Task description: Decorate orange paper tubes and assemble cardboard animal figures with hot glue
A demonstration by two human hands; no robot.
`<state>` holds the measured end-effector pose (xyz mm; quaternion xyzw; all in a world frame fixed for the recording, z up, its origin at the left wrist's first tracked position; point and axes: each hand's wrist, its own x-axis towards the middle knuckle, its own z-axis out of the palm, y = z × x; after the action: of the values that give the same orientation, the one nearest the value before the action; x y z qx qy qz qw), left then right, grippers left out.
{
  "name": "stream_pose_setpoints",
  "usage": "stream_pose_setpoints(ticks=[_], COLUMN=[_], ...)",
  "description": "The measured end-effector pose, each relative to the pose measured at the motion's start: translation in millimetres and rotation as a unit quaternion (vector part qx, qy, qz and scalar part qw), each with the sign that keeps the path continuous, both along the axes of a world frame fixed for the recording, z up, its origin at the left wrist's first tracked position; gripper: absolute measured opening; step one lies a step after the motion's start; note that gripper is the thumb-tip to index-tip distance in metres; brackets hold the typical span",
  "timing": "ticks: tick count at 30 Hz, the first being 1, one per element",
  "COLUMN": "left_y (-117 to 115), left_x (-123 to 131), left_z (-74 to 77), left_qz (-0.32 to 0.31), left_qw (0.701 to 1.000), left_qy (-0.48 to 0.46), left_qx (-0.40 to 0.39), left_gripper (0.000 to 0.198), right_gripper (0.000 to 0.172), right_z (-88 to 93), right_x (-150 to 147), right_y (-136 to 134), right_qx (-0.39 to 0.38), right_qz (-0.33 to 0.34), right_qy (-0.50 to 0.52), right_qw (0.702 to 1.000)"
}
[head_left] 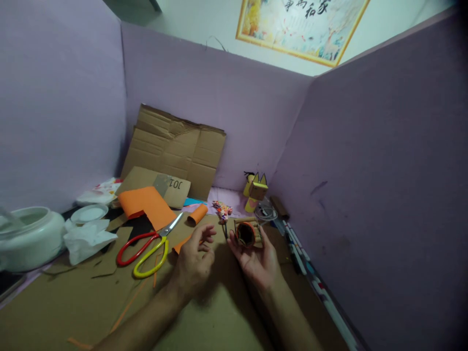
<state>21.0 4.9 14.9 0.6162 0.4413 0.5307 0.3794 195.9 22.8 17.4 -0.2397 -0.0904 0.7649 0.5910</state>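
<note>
My right hand [258, 258] lies palm up and holds a small round cardboard piece wrapped in orange paper [246, 234] at its fingertips. Just left of it, my left hand [195, 258] has its fingers curled and pinches a small strip of orange paper [182, 243]. Both hands hover over the brown cardboard work surface [219, 312]. Scissors with red and yellow handles [148, 246] lie a short way left of my left hand.
An orange paper sheet [148, 204] and a small orange roll [197, 213] lie behind the scissors. Flattened cardboard [175, 146] leans on the purple back wall. A white pot [27, 236], tissue [87, 236], a yellow paper figure [256, 190] and pens [298, 253] lie around.
</note>
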Motion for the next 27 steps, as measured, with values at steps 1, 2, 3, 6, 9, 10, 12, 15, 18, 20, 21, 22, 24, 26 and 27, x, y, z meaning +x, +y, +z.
stream_pose_setpoints(ticks=[1,2,3,6,9,10,12,15,18,20,21,22,24,26,27], left_y=[-0.7,-1.1,-1.2,-0.2,0.6,0.4,-0.5,-2.2,-1.3,2.0,4.4,7.0,11.4,13.6,13.9], left_x=[-0.5,-0.9,-1.1,0.4,3.9,4.9,6.2,5.9,3.1,-0.4,-2.6,-5.2,-10.8,-15.9,-17.8], left_z=[1.4,2.3,2.4,-2.0,-8.5,-9.5,-8.7,-2.6,2.4,3.3,3.5,4.1,6.7,10.9,12.7], left_qz=[0.001,0.001,0.000,-0.003,0.002,0.006,0.018,0.039,0.051,0.045,0.041,0.032,-0.002,-0.066,-0.105], left_qw=[1.000,0.999,0.998,0.994,0.989,0.987,0.984,0.982,0.985,0.986,0.987,0.988,0.993,0.997,0.994], left_qy=[0.017,0.034,0.049,0.082,0.113,0.125,0.141,0.144,0.132,0.120,0.111,0.098,0.058,0.008,-0.016], left_qx=[0.014,0.026,0.037,0.074,0.097,0.099,0.106,0.113,0.100,0.102,0.108,0.111,0.099,0.045,0.013], left_gripper=[0.047,0.049,0.052,0.065,0.078,0.079,0.078,0.063,0.047,0.046,0.048,0.051,0.057,0.061,0.063], right_gripper=[0.046,0.047,0.047,0.051,0.055,0.054,0.049,0.050,0.063,0.075,0.080,0.085,0.086,0.077,0.069], right_z=[-0.4,-1.3,-2.6,-7.2,-8.6,-8.1,-5.9,-0.8,4.5,6.9,7.7,8.3,9.0,10.3,11.6], right_x=[-2.2,-4.4,-6.8,-15.1,-25.0,-28.2,-33.6,-38.4,-37.7,-32.7,-28.5,-23.1,-8.8,8.1,16.4], right_y=[-1.6,-3.3,-4.8,-9.7,-15.5,-17.7,-22.5,-28.9,-32.1,-32.6,-32.5,-32.3,-31.3,-28.6,-26.3], right_qx=[-0.002,0.001,0.006,0.040,0.068,0.072,0.077,0.088,0.086,0.065,0.056,0.055,0.079,0.128,0.157], right_qz=[0.016,0.036,0.057,0.124,0.165,0.172,0.184,0.219,0.278,0.319,0.332,0.338,0.316,0.239,0.162], right_qy=[0.004,0.003,-0.002,-0.035,-0.062,-0.067,-0.071,-0.060,-0.070,-0.118,-0.158,-0.209,-0.323,-0.408,-0.423], right_qw=[1.000,0.999,0.998,0.991,0.982,0.980,0.977,0.970,0.954,0.938,0.928,0.916,0.889,0.872,0.878])
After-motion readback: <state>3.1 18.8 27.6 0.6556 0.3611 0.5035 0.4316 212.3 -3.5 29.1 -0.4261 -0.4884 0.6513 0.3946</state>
